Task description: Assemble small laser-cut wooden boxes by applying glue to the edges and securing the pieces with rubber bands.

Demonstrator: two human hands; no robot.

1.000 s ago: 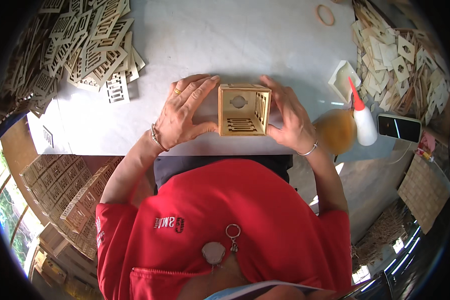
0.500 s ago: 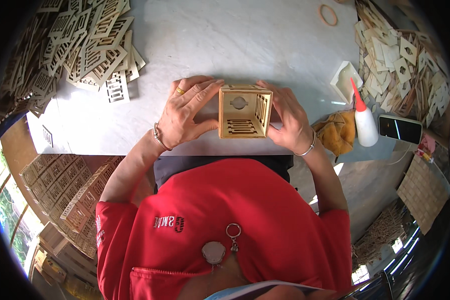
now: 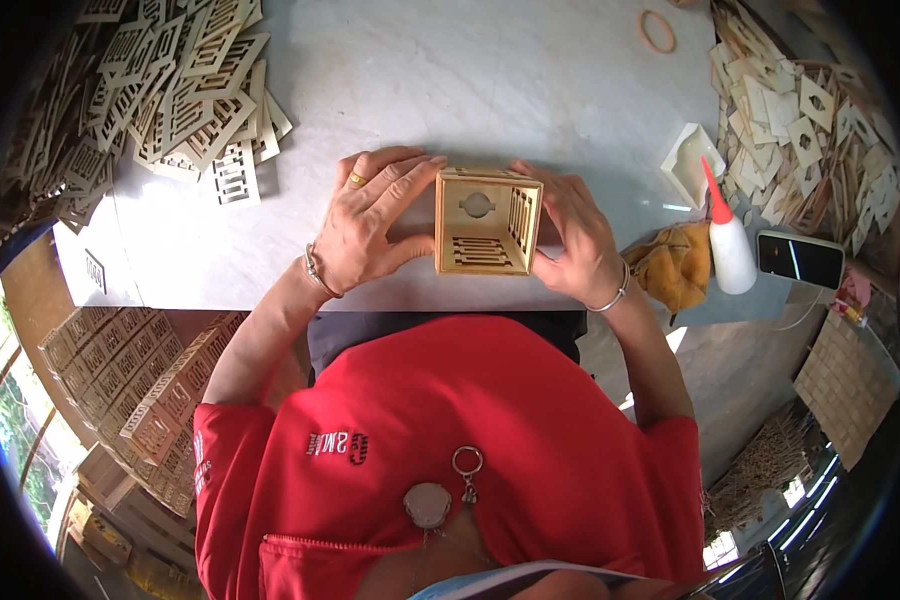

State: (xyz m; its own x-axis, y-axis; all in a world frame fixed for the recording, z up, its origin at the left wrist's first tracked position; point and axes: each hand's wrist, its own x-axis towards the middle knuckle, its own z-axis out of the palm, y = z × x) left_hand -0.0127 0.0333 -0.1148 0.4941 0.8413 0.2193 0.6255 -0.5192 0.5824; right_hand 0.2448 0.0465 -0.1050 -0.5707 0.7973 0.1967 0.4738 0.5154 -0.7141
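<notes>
A small open-topped wooden box point(image 3: 523, 262) stands near the table's front edge, with slotted side panels and a round cut-out in its base. My left hand point(image 3: 375, 215) presses against its left side, fingertips at the far left corner and thumb low on the near side. From the right, my right hand point(image 3: 580, 235) holds the opposite wall, its thumb at the near corner and its fingers at the far corner. Both hands grip the box between them. The outer faces under my fingers are mostly hidden.
Slotted wooden panels point(image 3: 195, 110) lie heaped at the far left; square pieces with holes point(image 3: 810, 140) pile up at the far right. On the right are a white glue bottle point(image 3: 733, 258) with a red nozzle, a white dish point(image 3: 685, 180), a brown cloth point(image 3: 678, 268) and a phone point(image 3: 800, 260).
The box has shifted very slightly to the left and away from me, with both hands still on it. Everything else looks the same.
</notes>
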